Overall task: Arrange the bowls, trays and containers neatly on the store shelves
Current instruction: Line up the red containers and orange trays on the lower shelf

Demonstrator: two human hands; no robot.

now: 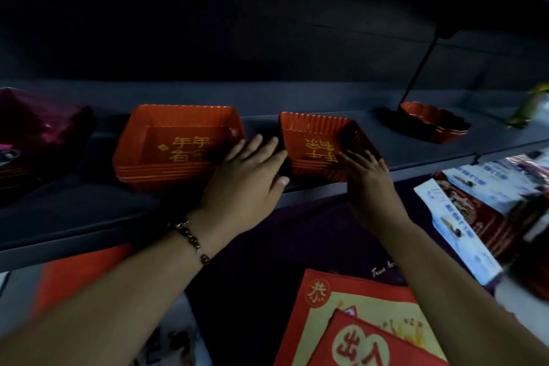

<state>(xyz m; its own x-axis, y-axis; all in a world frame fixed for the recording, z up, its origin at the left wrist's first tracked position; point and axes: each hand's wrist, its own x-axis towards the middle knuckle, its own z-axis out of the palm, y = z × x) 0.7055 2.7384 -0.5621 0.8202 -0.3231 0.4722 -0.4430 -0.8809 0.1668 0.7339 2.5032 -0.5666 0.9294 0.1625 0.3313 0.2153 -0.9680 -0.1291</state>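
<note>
Both hands (303,175) against stacked red trays (318,148)

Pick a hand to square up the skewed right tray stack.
Right hand: its fingers already touch the right stack's front corner. Left hand lies flat on the shelf between both stacks.

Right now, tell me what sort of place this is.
Probably a shop aisle: stacks of identical red square trays with gold characters on a long dark shelf, and packaged printed goods displayed below.
</note>
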